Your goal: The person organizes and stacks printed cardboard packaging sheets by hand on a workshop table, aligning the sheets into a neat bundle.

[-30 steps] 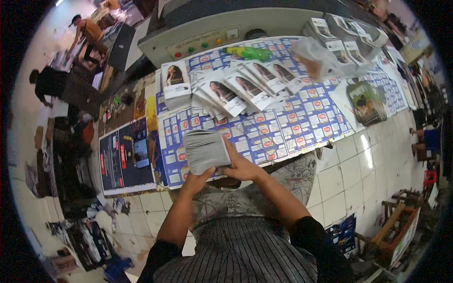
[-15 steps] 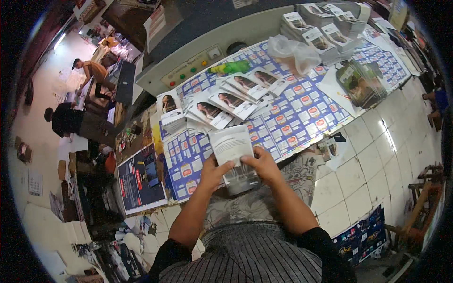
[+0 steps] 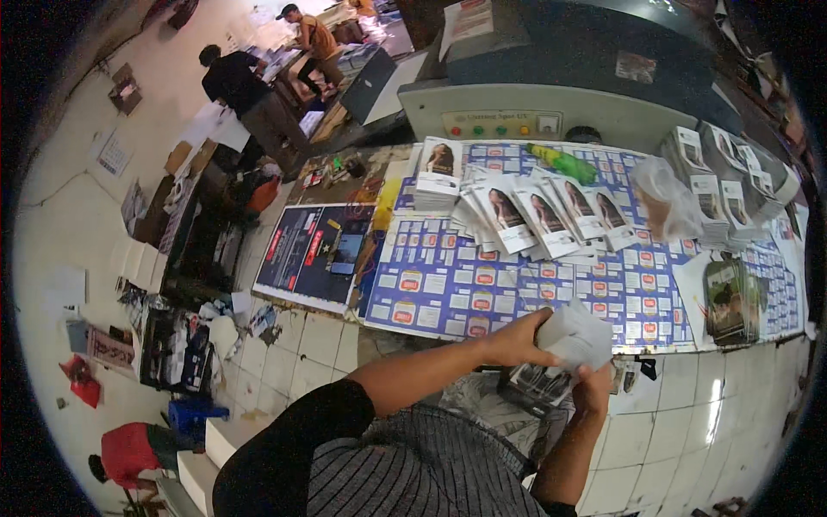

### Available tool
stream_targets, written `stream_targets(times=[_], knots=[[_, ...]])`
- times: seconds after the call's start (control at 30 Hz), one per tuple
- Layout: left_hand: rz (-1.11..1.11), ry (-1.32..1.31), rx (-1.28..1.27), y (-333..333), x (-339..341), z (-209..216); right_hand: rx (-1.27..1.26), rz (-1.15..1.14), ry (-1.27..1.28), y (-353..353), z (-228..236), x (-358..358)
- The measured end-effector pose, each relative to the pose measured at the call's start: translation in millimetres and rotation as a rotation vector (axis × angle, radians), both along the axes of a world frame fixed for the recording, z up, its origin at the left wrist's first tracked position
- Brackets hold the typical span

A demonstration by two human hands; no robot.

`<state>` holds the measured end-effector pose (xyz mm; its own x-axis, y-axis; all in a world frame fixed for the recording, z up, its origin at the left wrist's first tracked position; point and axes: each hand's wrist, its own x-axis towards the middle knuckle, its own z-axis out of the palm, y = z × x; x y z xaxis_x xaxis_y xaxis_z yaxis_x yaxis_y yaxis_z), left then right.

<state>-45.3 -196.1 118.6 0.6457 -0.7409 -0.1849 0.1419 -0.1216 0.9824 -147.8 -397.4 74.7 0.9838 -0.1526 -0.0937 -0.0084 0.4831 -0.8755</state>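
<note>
A stack of printed white cards is held between my two hands in front of my body, just off the table's near edge. My left hand grips its left side, the thumb lying toward the middle. Around the lower right corner closes my right hand. The stack is tilted, with dark pictures on its lower part. Beyond it on the table, several piles of cards with a portrait lie fanned over one another. Another card stack stands squared up at their left.
Blue printed sheets cover the table. A green bottle and a clear plastic bag lie behind the cards. More stacks stand at right, beside dark picture prints. A phone rests at left. Other people are across the room.
My view has swung to the left, so the table appears further right. The stack has turned and tilted in my hands, and both hands have shifted their hold on it.
</note>
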Motion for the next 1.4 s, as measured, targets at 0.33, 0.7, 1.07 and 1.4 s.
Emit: stream_targets(times=[0.33, 0.7, 1.07, 1.4], knots=[[0.137, -0.282, 0.180, 11.7, -32.5, 27.5, 0.190, -0.553, 0.211, 46.5, 18.0, 46.0], [0.696, -0.456, -0.034, 15.4, -28.4, 32.4, -0.676, -0.738, -0.002, 79.6, 11.5, 59.7], [0.632, -0.754, -0.100, 45.6, 13.6, 38.3, -0.487, -0.609, -0.112, 97.7, 12.3, 52.6], [0.751, -0.055, 0.095, 6.1, 49.8, -3.9, -0.893, -0.323, 0.244, 78.6, 39.6, 38.1]])
